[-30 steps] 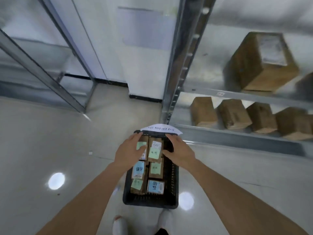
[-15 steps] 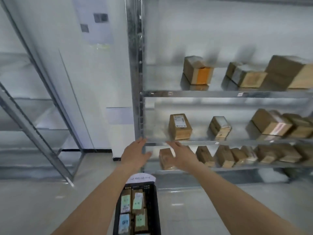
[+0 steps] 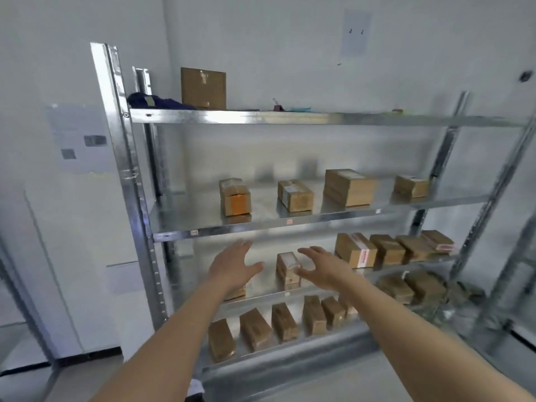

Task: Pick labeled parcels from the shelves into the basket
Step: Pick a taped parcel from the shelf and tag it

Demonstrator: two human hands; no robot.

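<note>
A metal shelf rack (image 3: 261, 224) holds brown cardboard parcels on several levels. My left hand (image 3: 235, 265) and my right hand (image 3: 324, 266) are both raised in front of the third shelf, fingers spread, holding nothing. Between them stands a small parcel with a white label (image 3: 287, 268); neither hand touches it. Another parcel (image 3: 236, 293) is mostly hidden behind my left wrist. The shelf above carries a parcel with orange tape (image 3: 235, 197) and a labeled parcel (image 3: 295, 195). The basket is out of view.
More parcels stand at the third shelf's right (image 3: 356, 249) and in a row on the bottom shelf (image 3: 255, 329). The top shelf holds a flat box (image 3: 203, 87) and dark cloth (image 3: 153, 101). A white wall with paper notices (image 3: 78, 137) is left of the rack.
My view has risen from the basket on the floor to the shelves. Both hands left the basket and lifted to the third shelf, spreading either side of a small parcel.
</note>
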